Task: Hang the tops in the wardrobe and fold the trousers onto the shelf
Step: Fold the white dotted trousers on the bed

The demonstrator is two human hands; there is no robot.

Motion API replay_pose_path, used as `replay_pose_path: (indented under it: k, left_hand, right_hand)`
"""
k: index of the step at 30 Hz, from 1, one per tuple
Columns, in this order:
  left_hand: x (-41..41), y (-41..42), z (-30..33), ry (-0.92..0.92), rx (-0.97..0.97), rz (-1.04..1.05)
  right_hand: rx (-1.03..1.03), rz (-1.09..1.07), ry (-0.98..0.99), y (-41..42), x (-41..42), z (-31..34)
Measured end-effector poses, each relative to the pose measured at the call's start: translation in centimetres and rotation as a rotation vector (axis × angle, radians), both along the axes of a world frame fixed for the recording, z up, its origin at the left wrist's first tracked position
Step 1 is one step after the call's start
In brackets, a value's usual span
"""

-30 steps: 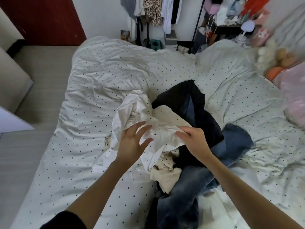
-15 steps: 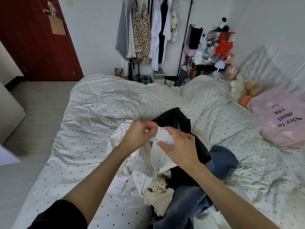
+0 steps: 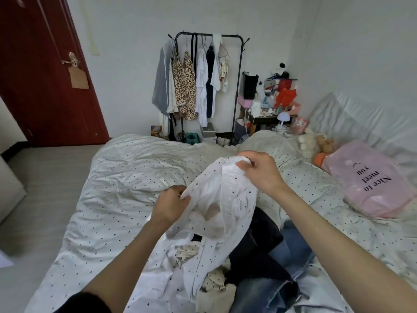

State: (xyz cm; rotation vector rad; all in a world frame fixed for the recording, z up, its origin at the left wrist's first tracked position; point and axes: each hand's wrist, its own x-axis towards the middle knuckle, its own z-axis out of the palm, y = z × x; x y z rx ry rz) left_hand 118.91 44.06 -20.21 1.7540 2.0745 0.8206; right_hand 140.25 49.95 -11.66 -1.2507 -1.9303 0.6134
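Crumpled dotted cotton covers the bed (image 3: 126, 199); far off we see a black metal rack (image 3: 208, 86). Left hand (image 3: 170, 205) and right hand (image 3: 261, 172) each pinch the thin white dotted top (image 3: 225, 199).

Thin white dotted top (image 3: 222, 199), bunched, raised above crumpled pile: black garment (image 3: 259, 240), blue denim jeans (image 3: 277, 288), beige dotted cloth (image 3: 216, 283), on bed.

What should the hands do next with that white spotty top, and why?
Probably spread it open to find the neckline. The left hand and right hand both pinch the white dotted top, lifted above the clothes pile but bunched and crumpled, with no hanger in either hand. It likely needs straightening before going to the clothes rack by the wall.
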Motion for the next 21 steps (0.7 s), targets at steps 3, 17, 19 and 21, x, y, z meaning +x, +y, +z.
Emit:
replay_pose_path:
  k: [3, 17, 19, 21]
  left_hand:
    - [-2.3, 0.2, 2.5, -0.014, -0.012, 0.073]
    - [-5.4, -0.2, 10.8, -0.673, 0.0, 0.043]
    - [-6.0, -0.3, 10.6, -0.638, -0.003, 0.028]
    - [-6.5, -0.5, 10.3, -0.559, 0.017, 0.022]
  right_hand:
    - [0.005, -0.083, -0.047, 1.9, 1.0, 1.2]
    - [-0.093, -0.067, -0.468, 1.8, 0.8, -1.6]
    - [-0.081, -0.098, -0.539, 2.8, 1.3, -0.8]
    - [-0.063, -0.062, -0.607, 3.8, 2.4, 0.2]
